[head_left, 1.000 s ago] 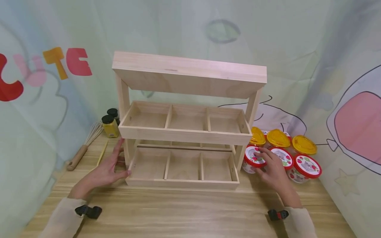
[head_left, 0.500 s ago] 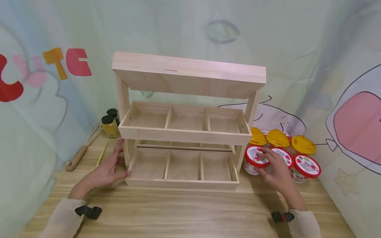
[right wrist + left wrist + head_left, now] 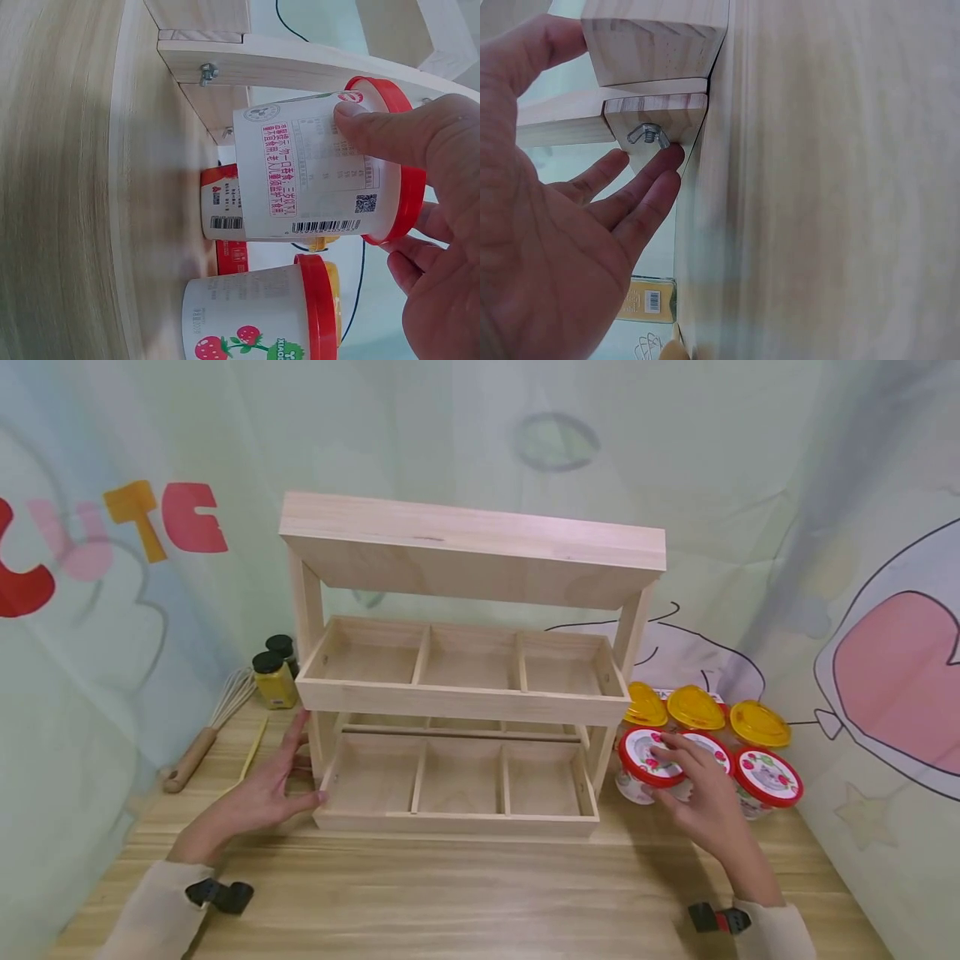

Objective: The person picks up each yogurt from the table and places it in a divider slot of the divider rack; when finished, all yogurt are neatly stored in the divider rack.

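Note:
A two-tier wooden rack (image 3: 465, 702) with divided trays stands mid-table. My left hand (image 3: 258, 797) is at its left side, thumb touching the lower tray's front corner (image 3: 656, 45). In the left wrist view, its other fingers lie loosely extended by a wing nut (image 3: 649, 135) on the rack's leg. My right hand (image 3: 701, 797) grips a white paper tub with a red lid (image 3: 307, 161) near its rim, thumb on the printed side, fingers behind. The tub looks slightly raised from the table. Two similar tubs, one a strawberry-printed tub (image 3: 247, 319), stand beside it.
Several yellow-lidded containers (image 3: 759, 724) stand behind the red-lidded tubs. At the left lie a whisk (image 3: 213, 727) and a thin yellow stick (image 3: 255, 750), near a yellow jar with a black lid (image 3: 275, 681) and a darker jar (image 3: 282, 647). A printed curtain (image 3: 450, 427) hangs behind.
My right hand has shifted a little rightward and toward me, and the gripped tub has moved slightly with it, away from the rack. The left hand stays at the rack's corner.

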A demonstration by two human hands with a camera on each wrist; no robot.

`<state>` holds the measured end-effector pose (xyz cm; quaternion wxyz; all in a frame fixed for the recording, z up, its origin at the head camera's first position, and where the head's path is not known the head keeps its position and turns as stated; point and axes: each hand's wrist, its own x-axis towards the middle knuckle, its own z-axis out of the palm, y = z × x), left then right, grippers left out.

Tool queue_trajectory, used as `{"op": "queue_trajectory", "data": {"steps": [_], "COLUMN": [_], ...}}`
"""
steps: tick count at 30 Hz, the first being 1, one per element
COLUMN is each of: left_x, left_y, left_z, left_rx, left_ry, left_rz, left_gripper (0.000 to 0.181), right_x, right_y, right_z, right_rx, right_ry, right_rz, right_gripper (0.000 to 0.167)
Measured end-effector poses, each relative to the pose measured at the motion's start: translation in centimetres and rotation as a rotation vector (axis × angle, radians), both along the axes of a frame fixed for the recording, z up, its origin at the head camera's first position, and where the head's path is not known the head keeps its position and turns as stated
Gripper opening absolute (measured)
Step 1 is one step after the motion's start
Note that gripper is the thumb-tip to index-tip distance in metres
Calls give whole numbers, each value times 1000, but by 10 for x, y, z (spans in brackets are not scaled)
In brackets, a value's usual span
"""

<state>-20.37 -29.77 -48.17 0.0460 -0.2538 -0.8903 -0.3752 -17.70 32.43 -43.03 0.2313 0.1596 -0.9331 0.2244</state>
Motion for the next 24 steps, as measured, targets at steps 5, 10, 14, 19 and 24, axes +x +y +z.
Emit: {"op": "queue_trajectory", "data": {"steps": [5, 10, 14, 19, 24], "left_x": [0, 0, 0, 1, 1], "left_y": [0, 0, 0, 0, 0], "left_z": [0, 1, 2, 2, 2], "left_rx": [-5, -3, -7, -19, -17], "left_ry": [-1, -13, -10, -16, -29], "left_rz": [0, 0, 0, 9, 9], "left_gripper": [136, 136, 136, 136, 136], "right_x": [6, 12, 17, 20, 24], "right_y": [0, 0, -1, -3, -8], "right_z": [1, 3, 5, 9, 15], "right_rx": [1, -7, -3, -2, -5], "right_ry": [26, 36, 36, 54, 64], "right_rz": [-17, -9, 6, 37, 61], "right_gripper": [60, 61, 63, 64, 63]}}
